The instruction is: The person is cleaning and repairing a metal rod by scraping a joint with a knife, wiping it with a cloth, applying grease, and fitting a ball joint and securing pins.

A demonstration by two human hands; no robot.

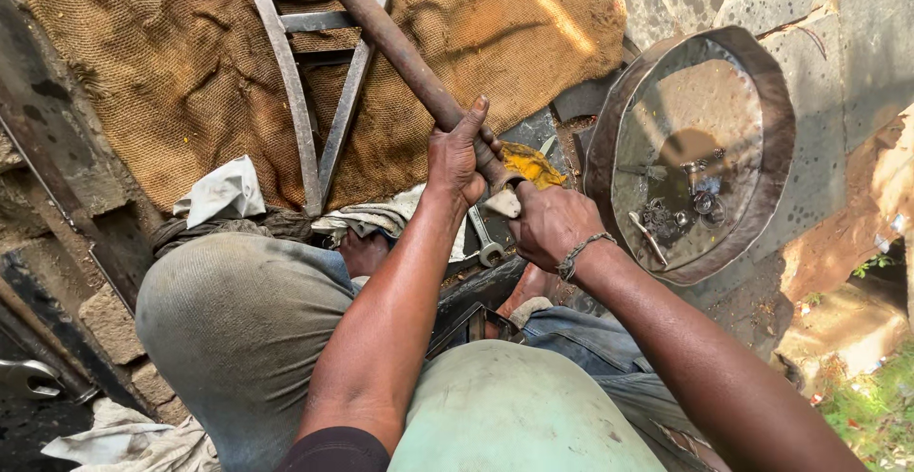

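With my left hand (pixel 457 160) clamped around the rusty pipe (pixel 400 48) and my right hand (pixel 550 224) closed on its lower end, I judge a greasy slip could jam fingers against the spanner (pixel 486 243) just beneath them.

The pipe (pixel 400 48) runs off the top edge; small parts in the pan (pixel 762 81) are too tiny to identify.

Bright daylight from upper right, sunlit patches on burlap cloth (pixel 171 62) and metal pan (pixel 700 148). Deep shadow at left edge. Sharp centre, slight wide-angle stretching toward corners.
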